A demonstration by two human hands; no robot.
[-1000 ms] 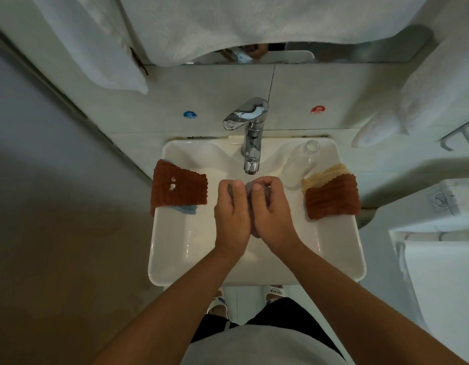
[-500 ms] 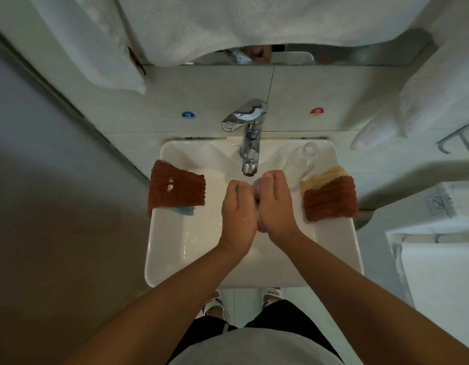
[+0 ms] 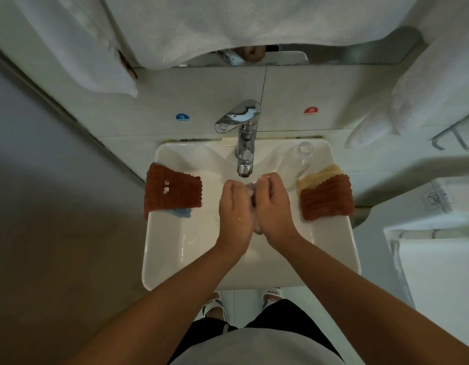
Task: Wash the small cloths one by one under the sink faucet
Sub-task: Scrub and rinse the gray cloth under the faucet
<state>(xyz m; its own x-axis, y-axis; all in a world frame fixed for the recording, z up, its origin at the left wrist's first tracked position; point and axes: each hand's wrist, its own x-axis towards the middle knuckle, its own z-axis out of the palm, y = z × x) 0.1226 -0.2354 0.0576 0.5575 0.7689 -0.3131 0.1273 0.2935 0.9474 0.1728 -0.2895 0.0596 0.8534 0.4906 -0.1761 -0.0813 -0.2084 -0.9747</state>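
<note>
A: Where is the cloth?
B: Frame centre — pale cloth (image 3: 250, 189) bunched below the faucet (image 3: 244, 151), gripped by left hand (image 3: 234, 209) and right hand (image 3: 274, 206), fingers curled.
A: The sink (image 3: 175, 254) edges?
B: Brown cloths (image 3: 172, 192) draped left and right.

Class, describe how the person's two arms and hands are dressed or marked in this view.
Both forearms are bare, with no sleeves in view. The left hand and right hand wear no gloves; no rings, watch or bracelets show. Small water drops glisten on the left hand.
</note>
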